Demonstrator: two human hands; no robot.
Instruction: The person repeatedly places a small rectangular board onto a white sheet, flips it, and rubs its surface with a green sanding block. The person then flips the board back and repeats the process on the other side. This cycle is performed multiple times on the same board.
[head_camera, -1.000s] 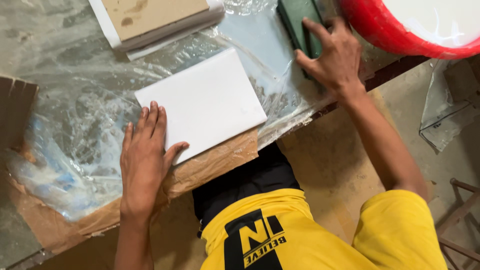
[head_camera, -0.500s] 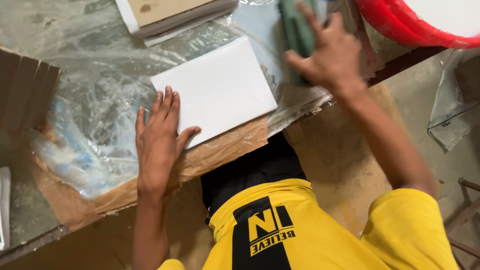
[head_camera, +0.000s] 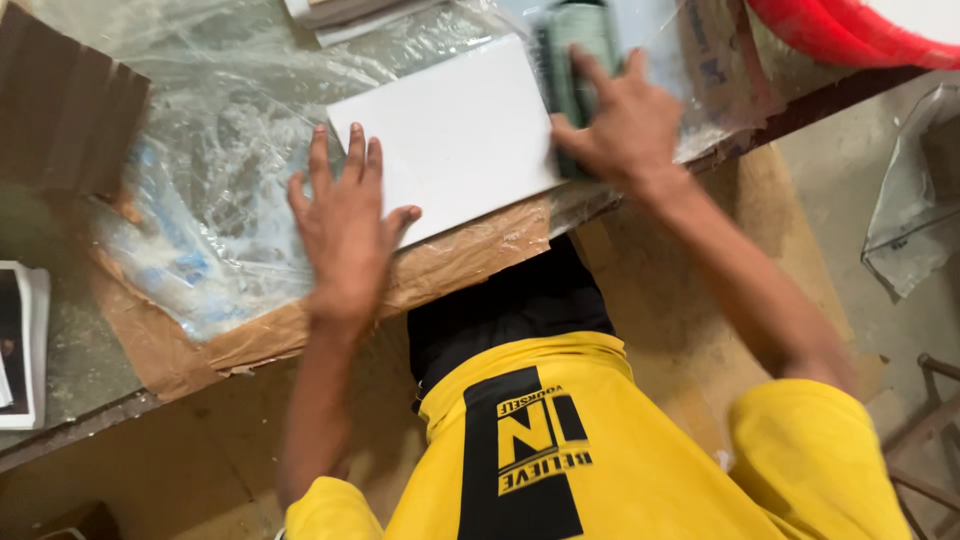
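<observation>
1. My left hand lies flat, palm down and fingers spread, gripping nothing. Its fingers rest on the crinkled clear plastic sheet, and the thumb reaches onto the lower left corner of the white board.
2. The white board is a plain rectangle lying flat on the plastic, turned a little askew to the table edge. It sits between my two hands.
3. My right hand is on the dark green block just beside the board's right edge. The fingers lie over its top and the thumb presses against its left side, so the hand looks closed around it, though motion blur keeps me from seeing how firm the hold is.
4. The green block stands lengthwise away from me, touching or nearly touching the board; I cannot tell which.
5. Brown paper lies under the plastic and hangs over the near table edge.
6. A red tub with a white inside stands at the far right.
7. A brown cardboard piece sits at the far left, and a stack of white-edged sheets lies below it.
</observation>
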